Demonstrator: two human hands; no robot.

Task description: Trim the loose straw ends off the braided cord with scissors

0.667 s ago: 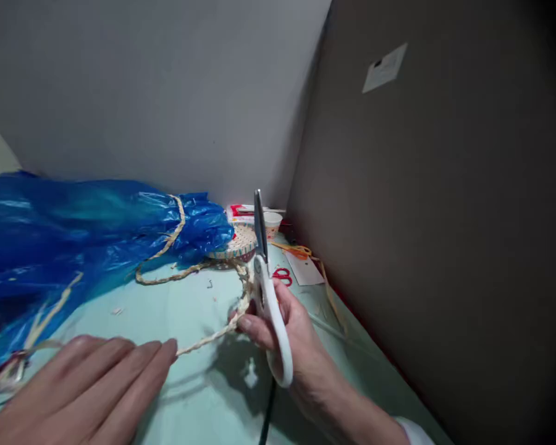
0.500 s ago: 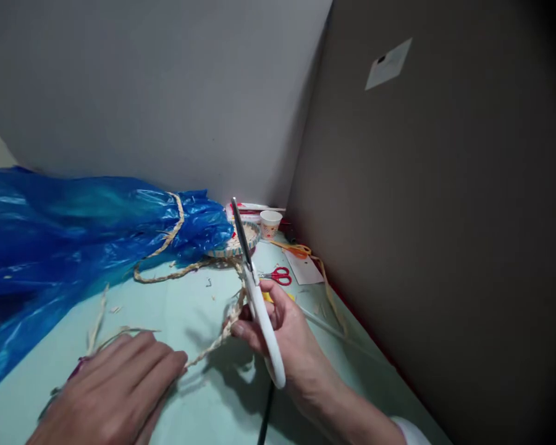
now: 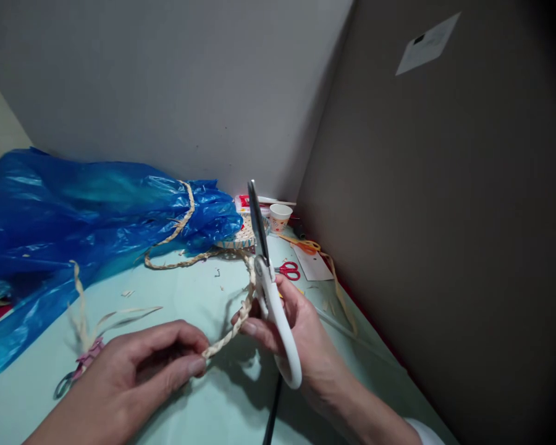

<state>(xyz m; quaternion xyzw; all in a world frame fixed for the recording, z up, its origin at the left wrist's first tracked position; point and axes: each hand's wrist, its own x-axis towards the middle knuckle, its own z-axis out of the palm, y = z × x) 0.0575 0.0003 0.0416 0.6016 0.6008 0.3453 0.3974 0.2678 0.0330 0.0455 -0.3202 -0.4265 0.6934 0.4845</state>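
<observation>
A pale braided cord (image 3: 229, 334) runs between my two hands and on back to the blue plastic bag (image 3: 97, 210), around which it loops. My left hand (image 3: 143, 371) pinches the cord between thumb and fingertips. Scissors with white handles (image 3: 282, 334) stand upright in my right hand (image 3: 301, 327), blades pointing up and away. The thumb and a finger of that hand also grip the cord. Beyond my left wrist, loose strands (image 3: 81, 309) rise by a pink clip-like item (image 3: 89, 357), partly hidden by the hand.
Behind the scissors are a round woven tray (image 3: 234, 243), a paper cup (image 3: 280, 217), red-handled scissors (image 3: 289, 271), orange-handled scissors (image 3: 308, 246) and a white card (image 3: 314, 264). Walls (image 3: 176, 80) rise behind and to the right of the pale green tabletop (image 3: 176, 287).
My left hand has turned and opened its grip into a thumb-and-finger pinch, showing the cord's near part. The view has shifted, and the pink item is more visible.
</observation>
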